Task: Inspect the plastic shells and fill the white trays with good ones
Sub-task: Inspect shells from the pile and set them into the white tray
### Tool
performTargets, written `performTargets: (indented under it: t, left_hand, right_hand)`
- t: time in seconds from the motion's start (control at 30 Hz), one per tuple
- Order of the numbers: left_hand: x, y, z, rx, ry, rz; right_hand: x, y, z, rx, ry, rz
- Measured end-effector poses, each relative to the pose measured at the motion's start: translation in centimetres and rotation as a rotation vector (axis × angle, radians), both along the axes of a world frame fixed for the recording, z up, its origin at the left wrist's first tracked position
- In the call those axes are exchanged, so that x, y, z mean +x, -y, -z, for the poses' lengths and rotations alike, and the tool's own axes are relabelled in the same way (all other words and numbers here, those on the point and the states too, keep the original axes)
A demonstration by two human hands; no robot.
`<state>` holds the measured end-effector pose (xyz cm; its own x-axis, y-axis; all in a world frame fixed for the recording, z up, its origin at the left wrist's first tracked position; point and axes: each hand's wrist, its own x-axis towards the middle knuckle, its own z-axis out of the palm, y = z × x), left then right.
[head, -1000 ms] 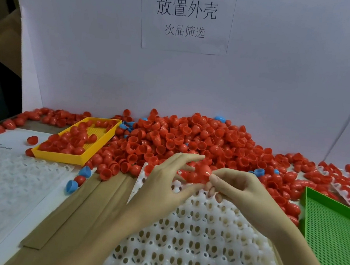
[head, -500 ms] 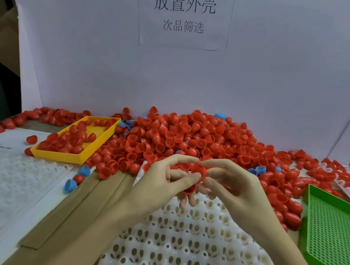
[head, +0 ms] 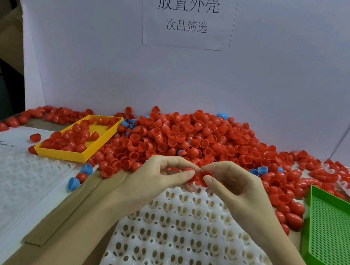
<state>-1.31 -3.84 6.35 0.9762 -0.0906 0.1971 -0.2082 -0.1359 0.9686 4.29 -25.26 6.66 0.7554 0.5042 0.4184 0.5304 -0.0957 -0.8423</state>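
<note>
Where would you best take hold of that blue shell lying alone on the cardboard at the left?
Probably by its rim: the blue shell lies tilted with its open mouth showing, so a grip from above, one finger inside and the thumb on the rounded outer wall, should hold better than the slippery dome.

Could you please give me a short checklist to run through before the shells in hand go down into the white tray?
1. Left hand grips a red shell between thumb and fingers: ok.
2. Right hand pinches its own red shell: ok.
3. Shells free of defects: cannot tell; the fingers hide most of both.
4. White tray directly below the hands, with open pockets: ok.
5. Yellow tray beside the pile already holds red shells; the green tray shows no shells: ok.
6. Blue shells lie mixed into the red pile: not ok, watch the next pick.
</note>
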Motion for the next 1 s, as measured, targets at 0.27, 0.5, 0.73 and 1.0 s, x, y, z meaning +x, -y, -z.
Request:
performTargets:
  t: [0.27, 0.5, 0.73, 1.0]
  left_hand:
    - [0.5, 0.3, 0.2, -0.201, -0.067, -0.047]
    - [0.5, 0.1, -0.1, -0.243, -0.029, -0.034]
    - [0.4, -0.2, -0.1, -0.176, 0.009, -0.001]
    - [1.1, -1.0, 0.3, 0.156, 0.064, -0.294]
  right_hand:
    - [-0.5, 0.0, -0.1, -0.008, 0.017, -0.028]
    - [-1.1, -0.5, -0.2, 0.005, 0.036, -0.074]
    - [-1.3, -0.1, -0.7, -0.029, 0.167, -0.079]
    - [-0.2, -2.0, -0.3, -0.263, 0.376, 0.086]
